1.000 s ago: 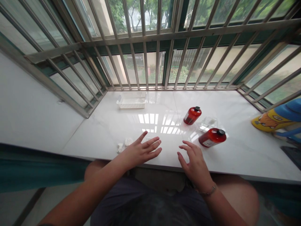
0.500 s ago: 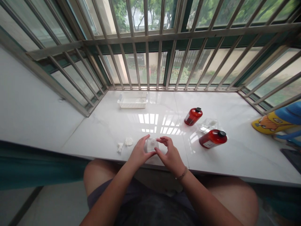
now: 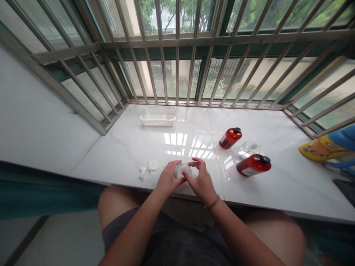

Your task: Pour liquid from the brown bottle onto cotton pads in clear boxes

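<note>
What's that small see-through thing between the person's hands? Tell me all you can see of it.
The small see-through container looks like clear plastic, roughly boxy, with something whitish in or on it. The left hand appears to hold its left side; the right hand curves around the other, thumb at the near edge. It is near the front of the white counter; whether it's lifted is unclear.
</note>
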Demonstrator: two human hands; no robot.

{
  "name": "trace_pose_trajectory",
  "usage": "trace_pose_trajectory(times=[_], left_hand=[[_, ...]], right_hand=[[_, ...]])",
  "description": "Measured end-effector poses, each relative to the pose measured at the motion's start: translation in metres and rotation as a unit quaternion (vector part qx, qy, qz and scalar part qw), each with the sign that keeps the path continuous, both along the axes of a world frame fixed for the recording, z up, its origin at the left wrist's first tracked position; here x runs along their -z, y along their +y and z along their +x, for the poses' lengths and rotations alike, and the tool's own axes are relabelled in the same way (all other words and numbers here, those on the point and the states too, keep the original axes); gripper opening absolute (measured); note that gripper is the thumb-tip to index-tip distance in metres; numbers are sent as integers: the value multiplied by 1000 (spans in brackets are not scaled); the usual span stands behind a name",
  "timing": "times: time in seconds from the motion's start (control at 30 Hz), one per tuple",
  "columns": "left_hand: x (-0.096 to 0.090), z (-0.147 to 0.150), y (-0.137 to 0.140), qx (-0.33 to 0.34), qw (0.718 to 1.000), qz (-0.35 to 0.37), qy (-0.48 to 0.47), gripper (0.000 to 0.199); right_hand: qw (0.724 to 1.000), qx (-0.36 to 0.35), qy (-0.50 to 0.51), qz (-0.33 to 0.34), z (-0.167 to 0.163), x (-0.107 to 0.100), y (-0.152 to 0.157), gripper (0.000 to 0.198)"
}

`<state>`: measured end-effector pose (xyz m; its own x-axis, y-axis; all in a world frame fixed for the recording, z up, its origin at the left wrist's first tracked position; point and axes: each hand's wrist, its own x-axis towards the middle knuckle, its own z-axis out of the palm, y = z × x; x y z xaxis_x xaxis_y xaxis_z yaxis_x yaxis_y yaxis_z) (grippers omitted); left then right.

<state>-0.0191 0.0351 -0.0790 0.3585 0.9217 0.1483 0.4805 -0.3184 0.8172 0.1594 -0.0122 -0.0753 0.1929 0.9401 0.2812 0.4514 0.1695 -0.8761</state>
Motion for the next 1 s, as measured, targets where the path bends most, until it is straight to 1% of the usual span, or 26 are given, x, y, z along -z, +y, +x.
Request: trace_pose_trajectory(times=[0.13, 0.27, 0.33, 0.43, 0.47, 0.6, 0.63, 0.73, 0.8, 0.93, 1.0], left_hand=[[-1, 0, -1, -3, 1000, -2, -5, 60], [-2, 0, -1, -2, 1000, 0, -7, 59], [-2, 0, -1, -2, 1000, -1, -4, 63], [-1, -1, 0, 0, 1000, -3, 5, 71], [-1, -2, 0, 3, 1000, -3, 6, 72], [0, -2, 0, 10, 1000, 9, 3, 71], [0, -2, 0, 9, 1000, 11, 2, 71], [0, -1, 0, 3, 1000, 6, 8, 72], [0, -1, 1, 1, 1000, 1, 12, 72], [0, -1, 1, 5, 1000, 10, 8, 71], [-1, -1, 0, 2, 1000, 11, 8, 72]], right_hand=[[1000, -7, 15, 3, 3, 2, -8, 65], [997, -69, 35, -4, 4, 1, -14, 61], [997, -63, 35, -6, 5, 1, -16, 56], [999, -27, 39, -2, 6, 2, -17, 51], [999, -29, 42, -2, 7, 1, -17, 53], [996, -77, 46, -6, 7, 0, -18, 67], [996, -79, 45, -6, 6, 0, -18, 68], [997, -54, 50, -3, 7, 1, -18, 60], [997, -45, 54, -1, 7, 2, -18, 59], [996, -78, 50, -6, 6, 2, -18, 69], [996, -73, 50, -10, 6, 2, -18, 64]])
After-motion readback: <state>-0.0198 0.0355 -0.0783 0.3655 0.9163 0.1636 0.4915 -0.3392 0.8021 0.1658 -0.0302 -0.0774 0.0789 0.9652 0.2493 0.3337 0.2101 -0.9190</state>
